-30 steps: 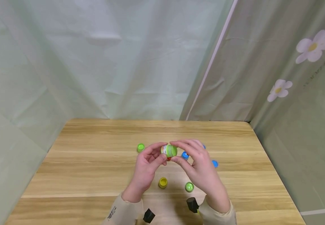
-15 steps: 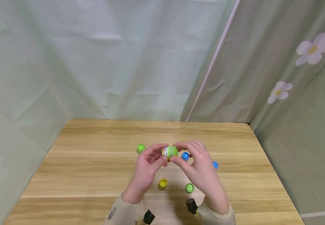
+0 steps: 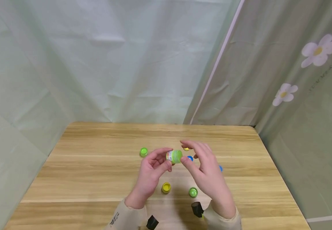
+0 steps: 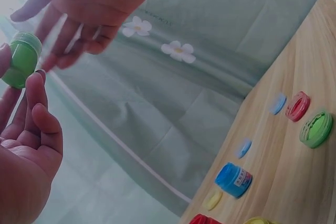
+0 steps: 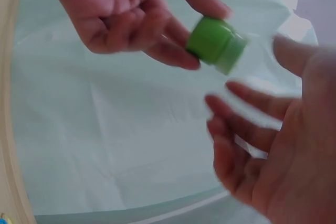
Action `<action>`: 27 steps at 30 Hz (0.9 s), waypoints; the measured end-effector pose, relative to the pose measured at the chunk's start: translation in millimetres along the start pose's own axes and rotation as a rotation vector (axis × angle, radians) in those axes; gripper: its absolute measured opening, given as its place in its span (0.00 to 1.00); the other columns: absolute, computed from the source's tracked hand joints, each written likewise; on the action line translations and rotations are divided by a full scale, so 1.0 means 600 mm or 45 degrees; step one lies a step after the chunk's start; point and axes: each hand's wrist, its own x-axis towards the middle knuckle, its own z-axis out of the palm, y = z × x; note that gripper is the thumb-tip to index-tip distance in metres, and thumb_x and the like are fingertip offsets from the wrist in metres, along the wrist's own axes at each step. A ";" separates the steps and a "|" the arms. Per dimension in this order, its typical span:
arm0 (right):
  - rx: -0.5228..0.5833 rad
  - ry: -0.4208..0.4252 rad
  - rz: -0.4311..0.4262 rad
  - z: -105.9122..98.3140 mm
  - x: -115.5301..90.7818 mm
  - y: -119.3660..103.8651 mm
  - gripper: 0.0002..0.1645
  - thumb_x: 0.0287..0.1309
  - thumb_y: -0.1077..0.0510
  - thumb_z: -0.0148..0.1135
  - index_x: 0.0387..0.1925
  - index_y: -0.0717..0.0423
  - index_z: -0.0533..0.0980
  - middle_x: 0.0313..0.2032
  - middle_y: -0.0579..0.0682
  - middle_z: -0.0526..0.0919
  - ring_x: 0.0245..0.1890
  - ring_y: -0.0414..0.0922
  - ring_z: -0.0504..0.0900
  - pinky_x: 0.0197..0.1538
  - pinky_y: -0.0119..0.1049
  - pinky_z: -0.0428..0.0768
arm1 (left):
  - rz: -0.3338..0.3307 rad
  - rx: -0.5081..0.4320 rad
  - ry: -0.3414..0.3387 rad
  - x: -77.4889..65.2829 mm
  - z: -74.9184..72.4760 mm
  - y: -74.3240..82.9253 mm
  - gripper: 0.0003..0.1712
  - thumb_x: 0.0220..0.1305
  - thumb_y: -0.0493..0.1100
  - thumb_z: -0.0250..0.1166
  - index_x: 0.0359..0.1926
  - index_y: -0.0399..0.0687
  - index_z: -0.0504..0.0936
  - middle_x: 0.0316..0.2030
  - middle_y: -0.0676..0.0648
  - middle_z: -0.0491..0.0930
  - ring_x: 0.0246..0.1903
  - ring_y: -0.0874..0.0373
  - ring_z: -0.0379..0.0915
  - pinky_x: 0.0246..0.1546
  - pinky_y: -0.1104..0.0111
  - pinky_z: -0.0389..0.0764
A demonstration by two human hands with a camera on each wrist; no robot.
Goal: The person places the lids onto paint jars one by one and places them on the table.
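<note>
My left hand (image 3: 151, 172) pinches a small green paint jar (image 3: 174, 156) between thumb and fingers, above the table. The jar lies tilted on its side, its printed label toward the palm and its ribbed end pointing right. In the right wrist view, that end of the jar (image 5: 210, 41) looks paler and more see-through than the body. My right hand (image 3: 206, 171) is just to the right, fingers spread and loosely bent, with a gap between them and the jar. Nothing is in its grasp.
On the wooden table (image 3: 82, 179) stand a yellow jar (image 3: 166, 187), a green round piece (image 3: 193, 192), another green one (image 3: 144, 152) and a blue jar (image 4: 233, 180). A red lid (image 4: 298, 106), blue lids and a yellow lid (image 4: 212, 201) lie about. Curtains (image 3: 140, 64) hang behind.
My right hand's fingers were at the jar's ribbed end and have now spread and drawn back to the right. My left hand keeps its hold, nearly still.
</note>
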 end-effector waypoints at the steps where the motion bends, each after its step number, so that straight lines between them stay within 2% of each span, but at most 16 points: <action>1: 0.022 -0.009 -0.048 -0.002 0.001 0.001 0.28 0.70 0.60 0.70 0.69 0.47 0.78 0.59 0.42 0.85 0.58 0.45 0.78 0.51 0.41 0.78 | 0.010 -0.007 -0.007 0.000 -0.001 0.000 0.18 0.74 0.32 0.67 0.62 0.37 0.81 0.48 0.52 0.86 0.38 0.62 0.80 0.40 0.72 0.84; 5: 0.033 -0.046 -0.208 -0.007 0.006 0.004 0.28 0.67 0.62 0.72 0.68 0.50 0.79 0.62 0.45 0.84 0.61 0.48 0.78 0.59 0.40 0.77 | 0.032 -0.047 -0.024 0.002 -0.004 -0.001 0.17 0.75 0.31 0.65 0.62 0.44 0.82 0.48 0.52 0.86 0.37 0.62 0.81 0.40 0.72 0.84; 10: 0.009 -0.097 -0.285 -0.005 0.012 0.008 0.26 0.68 0.63 0.71 0.66 0.50 0.81 0.62 0.46 0.84 0.62 0.50 0.78 0.65 0.43 0.74 | 0.052 -0.079 -0.040 0.005 -0.004 -0.003 0.17 0.76 0.31 0.63 0.61 0.47 0.81 0.47 0.52 0.85 0.37 0.62 0.80 0.40 0.72 0.84; 14: 0.005 -0.110 -0.277 0.002 0.007 0.007 0.24 0.69 0.63 0.71 0.65 0.50 0.82 0.60 0.44 0.85 0.61 0.49 0.78 0.64 0.43 0.75 | 0.043 -0.084 -0.037 -0.002 -0.005 -0.006 0.16 0.76 0.30 0.61 0.60 0.46 0.80 0.46 0.51 0.85 0.35 0.62 0.80 0.41 0.71 0.86; 19: -0.017 -0.115 -0.212 0.014 -0.002 0.006 0.22 0.71 0.58 0.70 0.64 0.47 0.83 0.57 0.40 0.87 0.61 0.47 0.78 0.62 0.45 0.78 | 0.068 -0.089 -0.034 -0.012 -0.011 -0.004 0.17 0.76 0.28 0.59 0.60 0.44 0.79 0.46 0.50 0.86 0.36 0.61 0.82 0.41 0.70 0.86; 27: -0.059 -0.063 -0.183 0.011 -0.001 0.011 0.19 0.70 0.58 0.72 0.60 0.48 0.84 0.54 0.40 0.88 0.58 0.46 0.79 0.63 0.44 0.76 | 0.081 -0.101 -0.048 -0.005 -0.007 -0.008 0.17 0.76 0.28 0.60 0.61 0.44 0.78 0.48 0.50 0.86 0.36 0.61 0.81 0.40 0.71 0.86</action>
